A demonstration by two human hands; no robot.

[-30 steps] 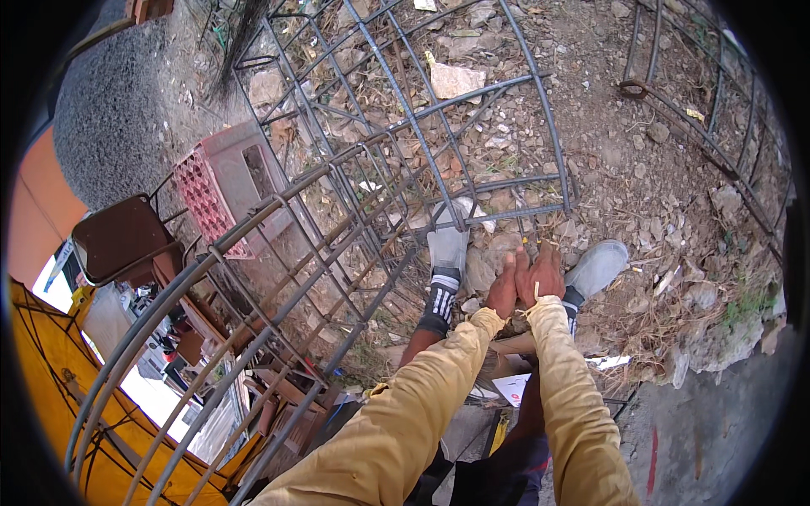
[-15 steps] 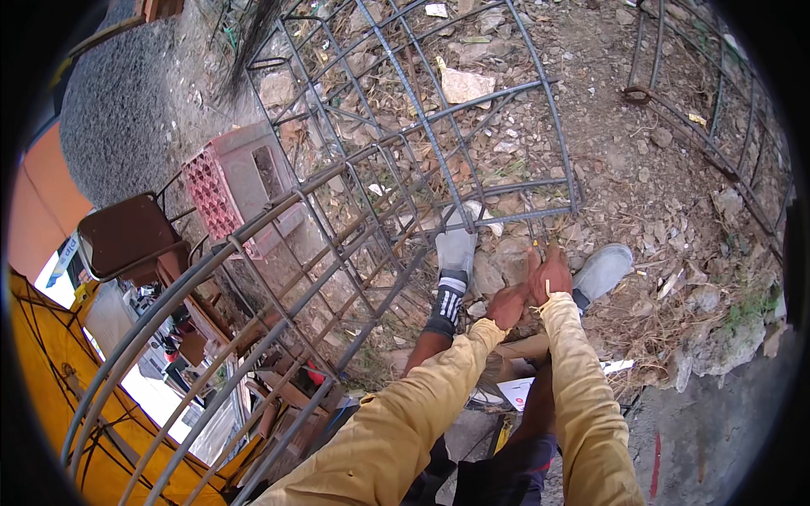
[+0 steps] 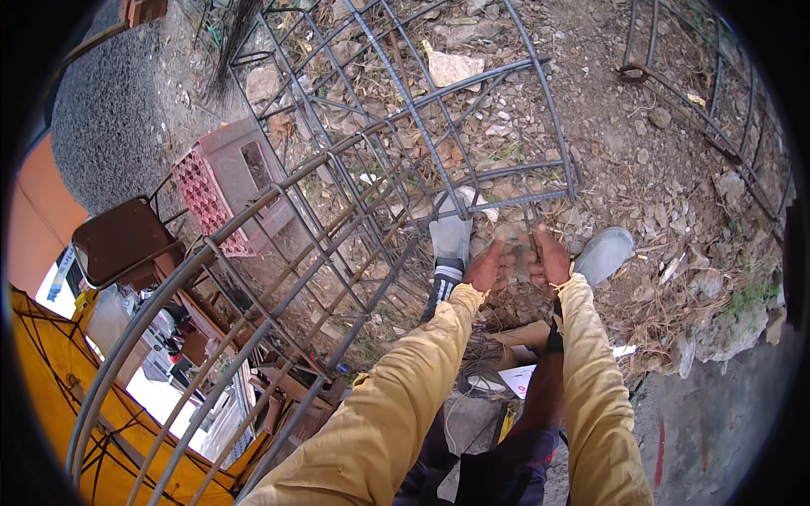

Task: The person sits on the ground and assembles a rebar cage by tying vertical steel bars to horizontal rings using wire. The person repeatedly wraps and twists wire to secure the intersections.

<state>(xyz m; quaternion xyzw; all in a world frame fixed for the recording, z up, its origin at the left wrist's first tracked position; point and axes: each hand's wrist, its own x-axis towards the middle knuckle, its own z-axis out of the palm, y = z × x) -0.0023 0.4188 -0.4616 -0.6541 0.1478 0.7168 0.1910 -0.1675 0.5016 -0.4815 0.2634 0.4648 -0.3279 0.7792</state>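
My left hand and my right hand face each other a short way apart, low between my two grey shoes. The fingers of both look loosely apart and point inward, with nothing plainly held. Just beyond them is the near end of a steel rebar cage. Thin bar ends reach from it toward the gap between my hands; whether a finger touches one I cannot tell. Beneath my forearms lies an open cardboard box with a white printed sheet by it.
Long curved rebars cross the left side. Beyond them are a red plastic crate, a brown chair and a gravel heap. Another rebar frame lies at the right. Stones and rubble cover the ground; a concrete slab lies near right.
My hands were together near the bar ends and have now moved apart, the left one going left. The view has shifted slightly, so the cage appears a little higher and farther left.
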